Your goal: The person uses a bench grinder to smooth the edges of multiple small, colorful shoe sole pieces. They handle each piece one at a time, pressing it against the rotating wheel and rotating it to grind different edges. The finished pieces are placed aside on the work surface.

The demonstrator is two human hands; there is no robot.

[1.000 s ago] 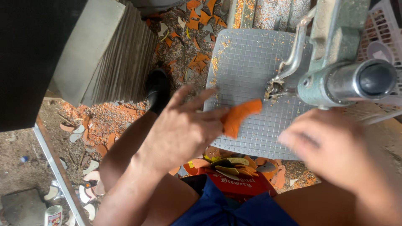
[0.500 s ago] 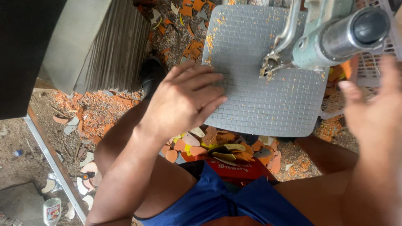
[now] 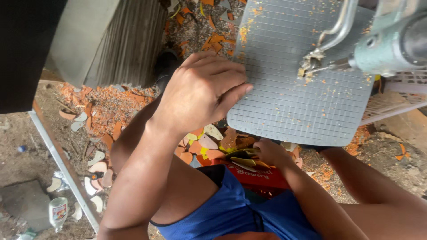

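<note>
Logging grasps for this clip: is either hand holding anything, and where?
Left hand rests flat on the grey gridded plate, holding nothing. Right hand reaches among the cut pieces; any grip cannot be told.

You are in a rough workshop: a green machine (image 3: 391, 49) stands over a gridded grey table (image 3: 302, 98), orange dust and cut offcuts (image 3: 95, 133) litter the dirt floor (image 3: 26, 146), beside stacked grey sheets (image 3: 129, 44).

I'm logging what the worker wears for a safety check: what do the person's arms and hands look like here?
Both arms are bare, with no sleeves showing. The left hand and the right hand wear no gloves, and no rings, watch or bands are visible. The only clothing in view is blue shorts.
</note>
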